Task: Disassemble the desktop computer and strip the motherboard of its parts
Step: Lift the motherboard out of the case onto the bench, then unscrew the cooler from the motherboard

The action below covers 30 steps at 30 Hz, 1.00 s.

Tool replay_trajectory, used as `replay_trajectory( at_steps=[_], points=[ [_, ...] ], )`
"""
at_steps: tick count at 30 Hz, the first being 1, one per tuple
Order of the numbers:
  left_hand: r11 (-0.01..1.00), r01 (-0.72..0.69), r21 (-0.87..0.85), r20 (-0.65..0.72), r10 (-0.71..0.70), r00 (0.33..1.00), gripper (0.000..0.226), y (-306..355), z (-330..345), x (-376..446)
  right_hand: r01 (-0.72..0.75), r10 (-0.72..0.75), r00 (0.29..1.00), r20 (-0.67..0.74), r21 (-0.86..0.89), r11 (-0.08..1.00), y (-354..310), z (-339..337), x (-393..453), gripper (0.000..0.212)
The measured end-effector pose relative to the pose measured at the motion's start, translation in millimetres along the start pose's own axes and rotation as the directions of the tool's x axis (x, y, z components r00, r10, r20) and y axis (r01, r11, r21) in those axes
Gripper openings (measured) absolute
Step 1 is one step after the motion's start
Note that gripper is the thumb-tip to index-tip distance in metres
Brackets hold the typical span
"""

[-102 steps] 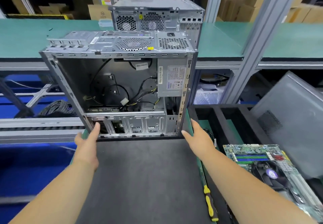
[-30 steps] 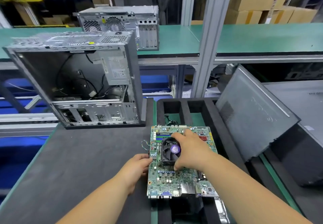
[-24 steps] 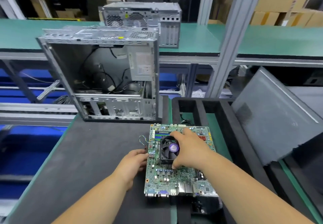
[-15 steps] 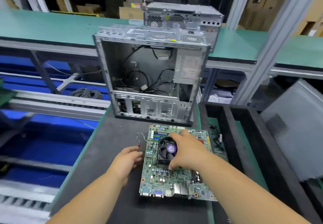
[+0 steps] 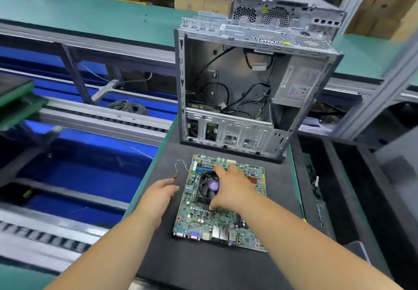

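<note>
A green motherboard (image 5: 203,219) lies flat on the dark mat (image 5: 203,267). Its black CPU cooler fan (image 5: 207,187) with a purple hub sits near the board's far half. My right hand (image 5: 233,187) grips that cooler from the right, fingers curled over its top and thumb at its near edge. My left hand (image 5: 159,195) rests on the mat just left of the board, fingers relaxed, beside a thin loose fan wire (image 5: 178,167). The opened grey computer case (image 5: 248,90) stands upright behind the board, with cables and a power supply (image 5: 296,83) inside.
A second computer case (image 5: 282,11) stands on the green bench behind. A black foam tray with slots (image 5: 328,176) lies to the right. A grey side panel (image 5: 400,167) leans at far right. A conveyor with blue floor below runs on the left.
My hands left the case and took the motherboard from the right tray onto the mat. Over the last second my left hand let go of the board's edge.
</note>
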<state>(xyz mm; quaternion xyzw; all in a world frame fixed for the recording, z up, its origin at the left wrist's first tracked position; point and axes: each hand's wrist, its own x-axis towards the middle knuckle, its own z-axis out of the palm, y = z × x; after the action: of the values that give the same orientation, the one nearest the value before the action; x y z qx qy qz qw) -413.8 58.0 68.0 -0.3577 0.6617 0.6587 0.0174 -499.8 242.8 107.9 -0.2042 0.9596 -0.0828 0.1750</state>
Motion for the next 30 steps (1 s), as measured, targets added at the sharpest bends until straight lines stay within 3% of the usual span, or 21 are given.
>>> replay_trajectory(
  at_steps=[7, 11, 15, 19, 22, 30],
  points=[
    [0.997, 0.003, 0.071, -0.061, 0.001, 0.998, 0.042, -4, 15, -4, 0.048, -0.047, 0.999, -0.023, 0.032, 0.998, 11, 8, -8, 0.104],
    [0.973, -0.049, 0.226, -0.196, 0.095, 0.976, 0.048, 6, 29, -17, -0.018, 0.033, 0.992, -0.123, 0.123, 0.992, 37, -1, -24, 0.083],
    [0.909, -0.132, 0.395, -0.222, 0.234, 0.947, 0.063, 18, 42, -31, -0.146, 0.164, 0.965, -0.205, 0.101, 0.984, 81, -8, -47, 0.062],
    [0.833, -0.178, 0.523, -0.222, 0.335, 0.916, 0.075, 26, 61, -43, -0.381, 0.390, 0.910, -0.140, 0.091, 0.920, 127, -4, -70, 0.045],
    [0.817, -0.167, 0.552, -0.196, 0.322, 0.926, 0.087, 29, 75, -47, -0.494, 0.497, 0.867, -0.048, 0.065, 0.867, 152, 4, -85, 0.040],
    [0.790, -0.155, 0.593, -0.096, 0.260, 0.961, 0.098, 24, 95, -39, -0.569, 0.564, 0.822, 0.084, 0.066, 0.820, 175, 23, -103, 0.035]
  ],
)
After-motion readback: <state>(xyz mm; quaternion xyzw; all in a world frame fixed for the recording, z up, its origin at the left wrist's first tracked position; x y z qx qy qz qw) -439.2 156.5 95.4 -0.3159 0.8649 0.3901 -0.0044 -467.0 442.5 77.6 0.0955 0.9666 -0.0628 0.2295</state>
